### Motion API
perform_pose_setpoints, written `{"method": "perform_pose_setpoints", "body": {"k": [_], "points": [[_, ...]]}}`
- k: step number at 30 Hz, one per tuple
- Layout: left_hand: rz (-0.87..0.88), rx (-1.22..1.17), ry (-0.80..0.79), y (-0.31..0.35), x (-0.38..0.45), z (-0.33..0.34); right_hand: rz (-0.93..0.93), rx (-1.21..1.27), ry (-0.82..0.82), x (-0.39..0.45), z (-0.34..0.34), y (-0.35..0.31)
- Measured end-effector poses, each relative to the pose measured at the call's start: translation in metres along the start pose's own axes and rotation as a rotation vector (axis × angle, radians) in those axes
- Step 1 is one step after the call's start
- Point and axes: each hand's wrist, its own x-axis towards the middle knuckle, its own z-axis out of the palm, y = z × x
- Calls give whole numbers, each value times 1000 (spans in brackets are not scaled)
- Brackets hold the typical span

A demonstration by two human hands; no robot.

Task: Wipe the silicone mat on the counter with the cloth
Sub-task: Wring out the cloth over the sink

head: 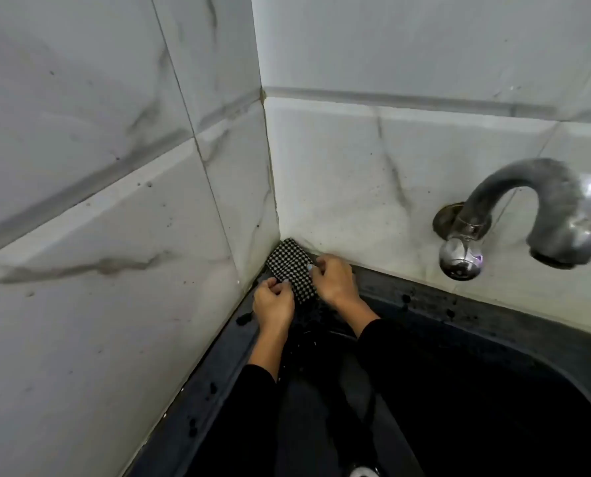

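A black-and-white checkered cloth (pixel 290 265) lies tucked into the corner where the two tiled walls meet, on the dark sink ledge. My left hand (pixel 274 304) pinches its near left edge with curled fingers. My right hand (pixel 333 278) grips its right edge, fingers closed on the fabric. Both arms wear black sleeves and reach over the sink. No silicone mat shows in this view.
A dark sink basin (pixel 476 407) fills the lower right, its drain (pixel 364 471) at the bottom edge. A curved metal tap (pixel 542 215) juts from the right wall. Marbled white tiles (pixel 115 201) close in on the left and behind.
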Motion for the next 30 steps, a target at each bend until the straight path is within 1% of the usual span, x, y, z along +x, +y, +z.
{"method": "perform_pose_setpoints", "body": {"k": [3, 6, 8, 11, 13, 15, 17, 19, 22, 30], "points": [[-4, -27, 61, 3, 6, 6, 12, -142, 15, 8, 8, -2], [-58, -82, 60, 5, 5, 9, 95, -73, -39, 8, 16, -5], [-95, -147, 22, 5, 3, 6, 173, 110, -60, 3, 16, -5], [-186, -322, -73, 10, -9, 0, 330, 518, -67, -12, 14, -6], [-240, -415, -108, 13, -25, -5, 438, 730, -87, -25, 7, -4], [-265, -466, -146, 15, -46, -12, 521, 905, -117, -43, -5, 2], [-272, -457, -169, 12, -67, -16, 568, 1012, -132, -64, -14, 9], [-271, -437, -174, 10, -98, -20, 591, 1050, -103, -93, -29, 17], [-214, -361, -176, 5, -152, -21, 586, 1092, -16, -142, -54, 30], [-36, -305, -346, -17, -292, -7, 439, 1356, 18, -268, -134, 80]]}}
